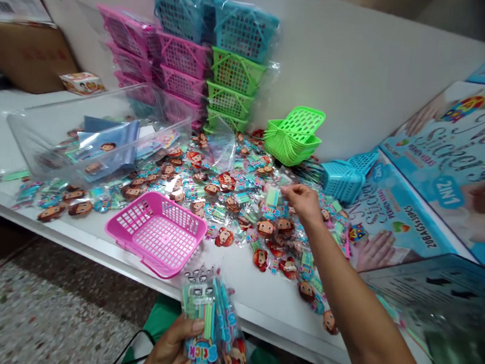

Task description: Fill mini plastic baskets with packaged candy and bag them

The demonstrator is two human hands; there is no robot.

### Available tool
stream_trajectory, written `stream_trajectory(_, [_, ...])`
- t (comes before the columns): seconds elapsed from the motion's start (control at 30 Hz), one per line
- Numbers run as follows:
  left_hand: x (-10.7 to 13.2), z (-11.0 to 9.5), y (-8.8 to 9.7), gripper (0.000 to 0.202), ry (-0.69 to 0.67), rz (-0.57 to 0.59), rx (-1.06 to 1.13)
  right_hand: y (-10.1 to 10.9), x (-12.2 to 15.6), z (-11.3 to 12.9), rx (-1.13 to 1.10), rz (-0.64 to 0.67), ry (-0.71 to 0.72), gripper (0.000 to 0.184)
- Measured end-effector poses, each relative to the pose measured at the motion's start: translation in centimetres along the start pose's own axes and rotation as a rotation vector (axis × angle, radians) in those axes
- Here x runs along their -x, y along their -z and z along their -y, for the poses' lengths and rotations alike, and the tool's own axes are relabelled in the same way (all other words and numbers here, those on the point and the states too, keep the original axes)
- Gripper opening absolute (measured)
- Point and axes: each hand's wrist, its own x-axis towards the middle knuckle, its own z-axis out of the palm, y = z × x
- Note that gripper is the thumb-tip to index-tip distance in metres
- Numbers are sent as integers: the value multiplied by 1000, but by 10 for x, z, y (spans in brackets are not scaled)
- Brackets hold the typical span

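Near the front edge of the table, my left hand [171,348] is closed around a bundle of stick packets [206,334], clear sachets with pale green and blue sticks and cartoon heads printed on them. Over the pile on the right, my right hand [304,201] pinches the edge of a single stick packet [272,199]. Many more such packets [226,200] lie spread across the table under and around that hand. To the left of the bundle, a pink plastic basket [165,237] rests by the table edge with nothing in it.
Stacked pink, blue and green baskets [235,71] in clear wrap stand at the back wall. A clear plastic tub [30,129] is at the left. Nested green baskets [290,144] and blue baskets [342,179] sit behind the pile. Printed cartons [429,181] stand at the right.
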Motion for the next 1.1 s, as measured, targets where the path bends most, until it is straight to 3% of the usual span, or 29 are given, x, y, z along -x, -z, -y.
stream_trajectory(0.13, [1, 2, -1, 49, -10, -16, -4, -10, 6, -14, -100, 33, -152, 40])
stream_trajectory(0.27, [3, 2, -3, 49, -18, -31, -2, -12, 9, -22, -203, 1, -210, 42])
stream_trajectory(0.5, [2, 1, -7, 41, -10, 4, -7, 9, 9, -19, -259, -76, -248, 42])
stream_trajectory(0.67, [3, 2, -9, 30, -1, 31, -13, 23, 29, -5, -235, 8, -250, 43])
stream_trajectory(0.73, [4, 2, -10, 32, 4, 49, -5, 22, 57, 6, -209, 98, -222, 40])
stream_trajectory(0.8, [6, 3, -11, 37, 4, 65, 7, 16, 101, 18, -172, 268, -185, 36])
stream_trajectory(0.9, [7, 2, -11, 44, -4, 87, -2, 1, 178, 35, -97, 786, -126, 31])
stream_trajectory(0.97, [8, -1, -10, 46, -4, 89, -27, -6, 214, 43, -149, 914, -214, 33])
stream_trajectory(1.03, [9, -4, -10, 50, -11, 69, -51, -10, 227, 47, -244, 1019, -316, 41])
stream_trajectory(1.1, [8, -6, -10, 50, -21, 34, -76, -15, 218, 44, -248, 1049, -346, 50])
